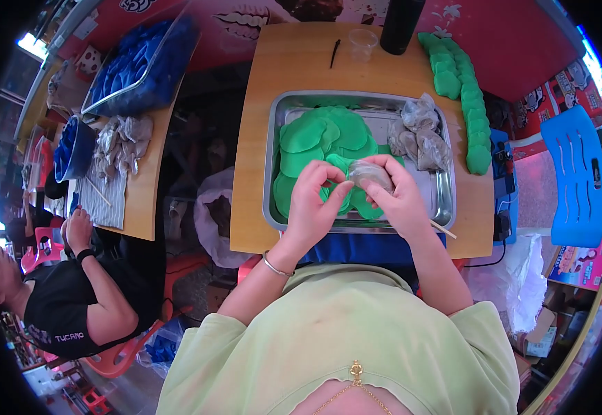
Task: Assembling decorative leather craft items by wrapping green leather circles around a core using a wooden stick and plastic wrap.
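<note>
Over the front of a metal tray (pixel 270 187), my right hand (pixel 403 197) is closed around a small clear plastic bag (pixel 371 175) with greyish-brown contents. My left hand (pixel 317 196) is beside it, thumb and fingertips pinched together near the bag; what sits in that pinch, if anything, is too small to make out. Thin green rounded pieces (pixel 303 133) lie overlapping in the tray, partly hidden by both hands. At the tray's far right corner rest several similar filled bags (pixel 431 149). A thin wooden stick (pixel 443 229) pokes out by my right wrist.
Rows of stacked green pieces (pixel 476 124) line the table's right edge. A clear cup (pixel 362 43) and a black bottle (pixel 402 26) stand at the back. On the left, a co-worker (pixel 73 290) sits by another table with a bin of blue pieces (pixel 135 66).
</note>
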